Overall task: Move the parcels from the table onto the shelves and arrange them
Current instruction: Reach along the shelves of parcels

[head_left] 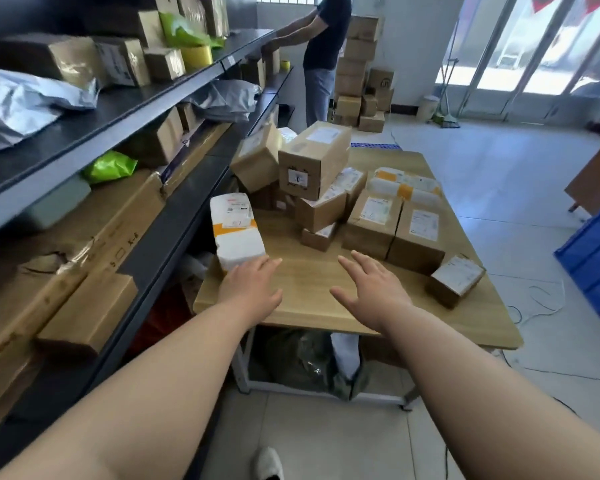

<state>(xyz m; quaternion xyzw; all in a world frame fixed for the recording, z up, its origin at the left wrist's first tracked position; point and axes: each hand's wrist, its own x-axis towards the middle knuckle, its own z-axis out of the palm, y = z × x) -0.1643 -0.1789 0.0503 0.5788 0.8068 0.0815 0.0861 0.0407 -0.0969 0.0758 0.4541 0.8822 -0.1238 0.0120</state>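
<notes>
The person is stretching both arms over the wooden surface (309, 282). The left hand (252, 289) is touching, with straight fingers held together, the near end of a white parcel (236, 226) with orange tape. This parcel is lying at the left edge, beside the shelves (125, 109). The right hand (371, 289) is hovering with its fingers apart, holding nothing. Brown boxes (312, 161) are lying heaped farther back.
</notes>
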